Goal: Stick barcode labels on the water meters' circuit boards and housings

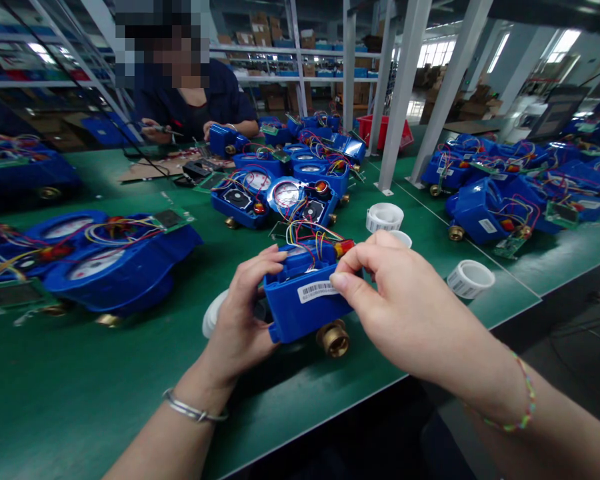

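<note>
Blue plastic, front and centre: grips the meter housing (300,320) by its left end with the left hand (240,313), and closes thumb and forefinger of the right hand (387,287) on the right end of a barcode label (316,291). Holds the lot over the near part of the green table (105,387), with a brass fitting (336,339) facing out below the label and coloured wires (313,235) looping up behind; lifted or resting, hard to tell. Now at the labelling step, by the look of it, with the strip on the front face and probably in want of pressing down. Calls for a steady left grip and an even sweep of the right thumb, without creasing the barcode.

Out to the smooth green surface: spot white label rolls (463,283) beyond the right forearm, then clusters of wired blue meters (120,280) to left, centre and right.

Farther, across the table, see a co-worker (195,110) in dark clothes, holding another blue meter (225,139). Take in pale metal posts (405,87) with a red crate (408,135) partly behind and, deeper in, shelving (275,77) loaded with boxes (260,33). Finish at bright windows (435,53), far off to the right.
</note>
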A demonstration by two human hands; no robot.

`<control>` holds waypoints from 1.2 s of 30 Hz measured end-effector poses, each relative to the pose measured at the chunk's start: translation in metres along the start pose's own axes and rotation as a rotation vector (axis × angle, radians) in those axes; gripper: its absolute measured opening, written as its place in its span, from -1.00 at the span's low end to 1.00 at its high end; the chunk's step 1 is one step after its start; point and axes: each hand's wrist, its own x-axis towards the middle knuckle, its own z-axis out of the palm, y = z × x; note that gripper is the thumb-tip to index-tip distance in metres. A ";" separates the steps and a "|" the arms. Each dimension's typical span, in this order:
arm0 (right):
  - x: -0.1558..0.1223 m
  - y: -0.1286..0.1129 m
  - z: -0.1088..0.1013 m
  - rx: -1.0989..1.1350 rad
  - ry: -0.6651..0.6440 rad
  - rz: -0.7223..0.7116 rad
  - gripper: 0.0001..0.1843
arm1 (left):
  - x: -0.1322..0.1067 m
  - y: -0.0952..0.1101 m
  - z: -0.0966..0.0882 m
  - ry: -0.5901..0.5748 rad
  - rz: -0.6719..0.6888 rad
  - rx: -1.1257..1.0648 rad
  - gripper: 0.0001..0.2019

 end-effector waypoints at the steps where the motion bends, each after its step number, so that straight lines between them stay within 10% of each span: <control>1: 0.000 0.000 0.000 0.001 0.001 0.001 -0.83 | 0.000 0.000 0.000 -0.001 -0.001 -0.001 -0.34; 15: -0.023 0.005 0.028 0.090 0.275 -0.076 -0.91 | 0.000 0.001 0.000 0.013 0.003 -0.003 -0.37; 20: -0.023 0.012 0.054 0.278 0.507 0.017 -0.31 | 0.000 0.001 0.000 0.009 0.011 -0.004 -0.39; 25: -0.013 0.013 0.071 0.562 0.439 0.153 0.03 | -0.002 -0.001 -0.001 -0.005 0.016 0.002 -0.35; 36: -0.007 0.046 0.072 0.975 0.438 0.114 -0.59 | -0.004 -0.005 -0.003 -0.005 0.007 0.029 -0.32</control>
